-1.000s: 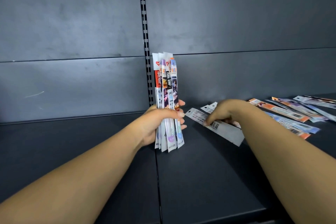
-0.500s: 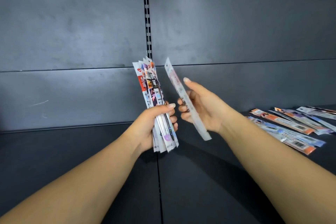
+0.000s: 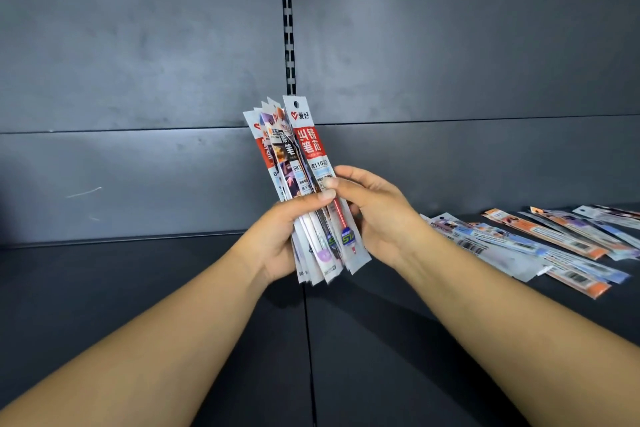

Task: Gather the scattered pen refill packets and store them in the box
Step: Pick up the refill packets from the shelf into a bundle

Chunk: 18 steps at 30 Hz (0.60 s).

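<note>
Both hands, thumbs across packet bundle

**Dark metal shelving bay**

A slotted upright strip runs down the grey back panel. A horizontal seam crosses the panel on both sides of it. Below the strip lies the dark shelf, split by a narrow joint.

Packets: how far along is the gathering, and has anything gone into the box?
Done: a bundle of packets is gathered, upright in the left hand. In hand: the right hand presses a red-labelled packet onto the bundle's front. Left: loose packets lie on the shelf to the right. No box is in view, so nothing is visibly stored.
</note>
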Tool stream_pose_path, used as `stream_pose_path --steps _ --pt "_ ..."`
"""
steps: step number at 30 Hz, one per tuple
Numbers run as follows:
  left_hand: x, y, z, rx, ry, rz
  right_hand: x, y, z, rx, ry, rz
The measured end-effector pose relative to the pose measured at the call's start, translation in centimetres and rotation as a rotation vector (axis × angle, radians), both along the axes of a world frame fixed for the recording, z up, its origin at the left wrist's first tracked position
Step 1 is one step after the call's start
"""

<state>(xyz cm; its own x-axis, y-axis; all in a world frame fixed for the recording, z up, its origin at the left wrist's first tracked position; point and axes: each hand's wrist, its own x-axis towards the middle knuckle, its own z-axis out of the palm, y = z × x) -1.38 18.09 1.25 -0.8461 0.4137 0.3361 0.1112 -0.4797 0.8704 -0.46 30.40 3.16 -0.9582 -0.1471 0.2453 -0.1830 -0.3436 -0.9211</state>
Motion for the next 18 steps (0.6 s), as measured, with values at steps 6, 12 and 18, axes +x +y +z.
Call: stream_pose_path --steps 6,12,18 --pt "-0.2 0.1 0.2 -0.078 0.015 0.061 0.0 0.1 0.2 0.093 0.033 -0.013" --pt "-0.2 0.8 -0.7 -0.23 -0.025 0.16 -1.4 2.7 0.7 0.129 -0.11 -0.165" --pt "0.6 1.8 -0.9 -0.257 -0.09 0.078 -1.7 8.3 -0.8 0.597 -0.176 -0.299"
